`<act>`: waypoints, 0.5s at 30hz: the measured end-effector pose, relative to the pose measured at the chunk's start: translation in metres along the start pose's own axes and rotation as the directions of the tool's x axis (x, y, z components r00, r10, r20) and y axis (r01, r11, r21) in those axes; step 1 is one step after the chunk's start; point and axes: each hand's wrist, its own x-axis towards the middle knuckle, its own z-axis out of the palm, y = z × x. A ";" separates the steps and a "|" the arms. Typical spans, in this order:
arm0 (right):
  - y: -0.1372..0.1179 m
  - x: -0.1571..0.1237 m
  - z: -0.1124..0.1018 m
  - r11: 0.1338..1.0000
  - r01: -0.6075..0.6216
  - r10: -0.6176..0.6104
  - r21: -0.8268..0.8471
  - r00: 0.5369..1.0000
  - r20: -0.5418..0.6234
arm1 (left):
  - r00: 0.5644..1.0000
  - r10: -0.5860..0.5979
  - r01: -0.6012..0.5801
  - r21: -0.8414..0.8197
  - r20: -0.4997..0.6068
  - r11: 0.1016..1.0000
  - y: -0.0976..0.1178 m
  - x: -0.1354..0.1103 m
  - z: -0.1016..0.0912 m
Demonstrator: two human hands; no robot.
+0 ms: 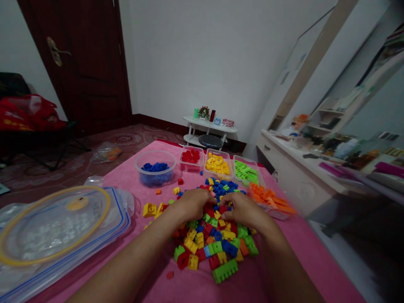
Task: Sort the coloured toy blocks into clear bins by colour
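A mixed heap of toy building bricks (217, 246) in red, yellow, green, blue and orange covers the middle of the pink cloth. My left hand (197, 203) reaches into the heap's upper part, its fingers bent together and pointing down; what they hold, if anything, is hidden. Close by on the right, my right hand (240, 207) rests over the heap with thumb and forefinger apart, red and yellow bricks between and under them. Blue bricks (222, 185) lie just beyond both hands.
Behind the heap stand a round tub of blue bricks (156, 168) and boxes of red bricks (190, 156), yellow bricks (217, 164) and green bricks (245, 171). A box of orange bricks (271, 200) is at right. Plastic bags and a yellow-rimmed lid (107, 210) lie left.
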 end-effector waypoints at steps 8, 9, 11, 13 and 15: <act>-0.009 0.015 0.013 0.963 0.046 0.024 0.267 0.968 -0.251 | 0.996 -0.090 0.090 -0.011 -0.015 0.996 -0.004 0.004 -0.002; -0.012 0.015 0.014 0.948 0.048 0.043 0.314 0.961 -0.275 | 0.995 -0.098 0.096 -0.100 -0.011 0.990 -0.006 0.005 -0.002; -0.017 0.015 0.012 0.913 0.064 0.090 0.402 0.932 -0.352 | 0.993 -0.119 0.110 -0.353 -0.004 0.929 -0.006 0.008 -0.004; -0.021 0.013 0.008 0.880 0.107 0.129 0.462 0.883 -0.451 | 0.985 -0.173 0.140 -0.638 0.010 0.758 -0.003 0.010 -0.008; -0.025 0.010 0.003 0.856 0.163 0.138 0.490 0.842 -0.521 | 0.968 -0.244 0.182 -0.849 0.065 0.496 0.003 0.011 -0.012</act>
